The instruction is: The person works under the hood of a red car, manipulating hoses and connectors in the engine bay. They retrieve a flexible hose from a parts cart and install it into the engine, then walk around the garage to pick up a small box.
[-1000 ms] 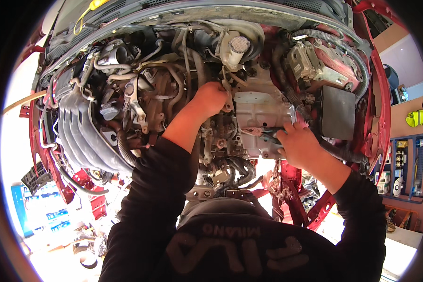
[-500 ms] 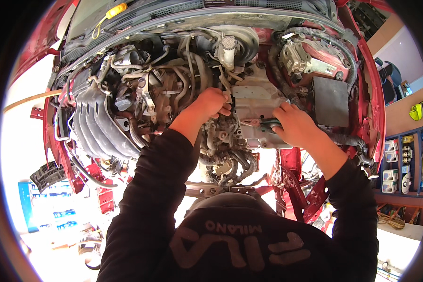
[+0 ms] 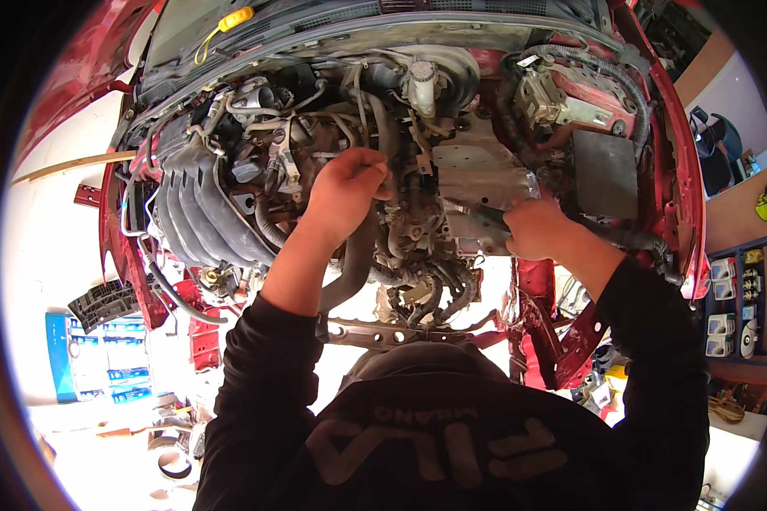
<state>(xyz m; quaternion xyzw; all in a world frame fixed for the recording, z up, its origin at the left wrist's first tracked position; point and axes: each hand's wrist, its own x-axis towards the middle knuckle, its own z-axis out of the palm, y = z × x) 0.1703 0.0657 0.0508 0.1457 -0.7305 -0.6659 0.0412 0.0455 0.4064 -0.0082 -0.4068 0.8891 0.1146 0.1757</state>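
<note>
Left hand (image 3: pixel 348 192) lifts leftward, fingers curled to thumb, contents I can't tell | right hand (image 3: pixel 537 228) grips dark-handled tool (image 3: pixel 492 216) over grey plate (image 3: pixel 477 175) | risk: loose grip could drop it among engine parts (image 3: pixel 413 230)

Dark cowl (image 3: pixel 315 24) carried yellow corded object (image 3: pixel 235 19). Blue shelf (image 3: pixel 724 253), right, held white containers (image 3: pixel 720 325). Glare-whitened floor (image 3: pixel 72 464), lower left, bore jumbled parts (image 3: pixel 175 462), mostly unclear.

The left hand (image 3: pixel 348 192) curls its fingers toward the thumb. The right hand (image 3: pixel 537 229) is closed; both forearms (image 3: pixel 296 271) reach forward.
</note>
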